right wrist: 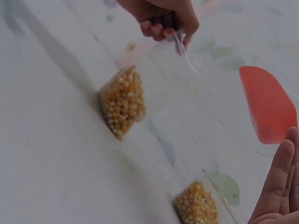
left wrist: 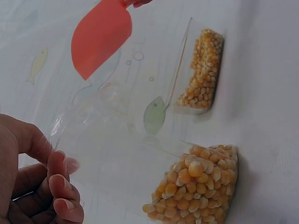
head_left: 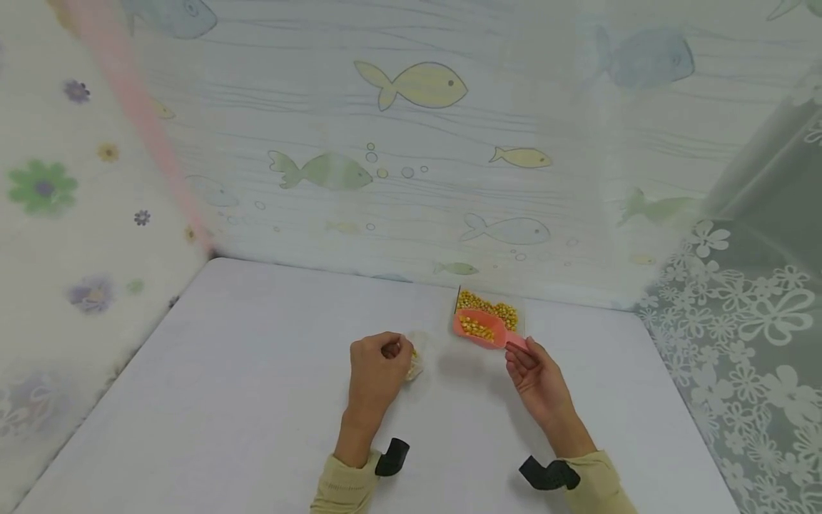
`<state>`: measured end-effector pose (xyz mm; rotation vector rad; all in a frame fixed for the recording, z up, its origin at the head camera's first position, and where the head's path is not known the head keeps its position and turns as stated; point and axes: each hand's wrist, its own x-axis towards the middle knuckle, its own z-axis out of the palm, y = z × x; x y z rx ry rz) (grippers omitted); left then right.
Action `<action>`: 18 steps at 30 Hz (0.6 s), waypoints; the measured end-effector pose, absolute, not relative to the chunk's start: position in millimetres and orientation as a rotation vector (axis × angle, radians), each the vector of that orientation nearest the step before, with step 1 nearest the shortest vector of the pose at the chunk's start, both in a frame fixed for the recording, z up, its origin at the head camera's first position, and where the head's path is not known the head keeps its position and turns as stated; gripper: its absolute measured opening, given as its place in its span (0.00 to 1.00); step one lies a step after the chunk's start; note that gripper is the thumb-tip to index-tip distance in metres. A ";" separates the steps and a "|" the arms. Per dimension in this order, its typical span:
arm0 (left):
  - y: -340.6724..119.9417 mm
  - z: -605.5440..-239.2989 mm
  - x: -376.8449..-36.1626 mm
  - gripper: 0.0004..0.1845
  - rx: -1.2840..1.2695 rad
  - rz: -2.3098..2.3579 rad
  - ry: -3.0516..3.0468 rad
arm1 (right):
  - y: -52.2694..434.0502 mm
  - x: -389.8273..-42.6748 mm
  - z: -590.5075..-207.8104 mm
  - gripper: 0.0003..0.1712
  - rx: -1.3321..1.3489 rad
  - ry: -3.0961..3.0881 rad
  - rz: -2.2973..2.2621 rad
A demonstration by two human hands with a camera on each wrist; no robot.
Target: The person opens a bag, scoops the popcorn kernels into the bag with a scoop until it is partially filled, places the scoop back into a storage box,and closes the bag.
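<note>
At a white table (head_left: 257, 400) against a fish-patterned backdrop, a person's left hand (head_left: 377, 369) pinches the open top edge of a clear plastic bag (left wrist: 154, 158), its curled fingers (left wrist: 60, 186) holding the film up while the corn kernels (left wrist: 198, 186) inside rest at the bottom on the tabletop. The right hand (head_left: 538, 378), fingers closed on the handle, holds a pink scoop (head_left: 480, 328) loaded with kernels just above a clear tray of corn (head_left: 494, 308), near the table's far edge and well apart from the bag.

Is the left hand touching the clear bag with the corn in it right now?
Touching. The left wrist view shows the left hand's fingertips pinching the clear bag's top edge; the right wrist view shows the same pinch from across.
</note>
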<state>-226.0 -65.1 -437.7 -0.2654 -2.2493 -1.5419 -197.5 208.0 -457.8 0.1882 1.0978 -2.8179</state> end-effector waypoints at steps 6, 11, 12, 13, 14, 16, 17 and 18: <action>-65.4 -436.1 -225.0 0.08 -0.245 -1.546 -2.262 | 192.3 -191.4 -458.9 0.26 0.185 1.191 -2.747; -65.2 -434.9 -224.7 0.07 -0.247 -1.541 -2.267 | 178.8 -189.5 -462.8 0.25 0.241 1.260 -2.686; -65.1 -434.8 -224.8 0.07 -0.250 -1.540 -2.268 | 176.5 -189.6 -463.6 0.24 0.257 1.267 -2.681; -65.2 -434.7 -224.9 0.07 -0.251 -1.541 -2.267 | 174.1 -189.9 -464.1 0.23 0.268 1.276 -2.675; -65.3 -434.5 -224.9 0.07 -0.249 -1.542 -2.267 | 172.2 -190.4 -464.9 0.23 0.281 1.286 -2.668; -65.6 -434.2 -224.6 0.07 -0.249 -1.543 -2.265 | 168.7 -191.1 -465.4 0.21 0.303 1.290 -2.668; -65.7 -433.8 -224.6 0.07 -0.250 -1.545 -2.265 | 167.1 -191.5 -465.2 0.21 0.314 1.295 -2.669; -65.9 -433.8 -224.5 0.07 -0.250 -1.545 -2.265 | 165.8 -192.0 -465.0 0.21 0.321 1.308 -2.668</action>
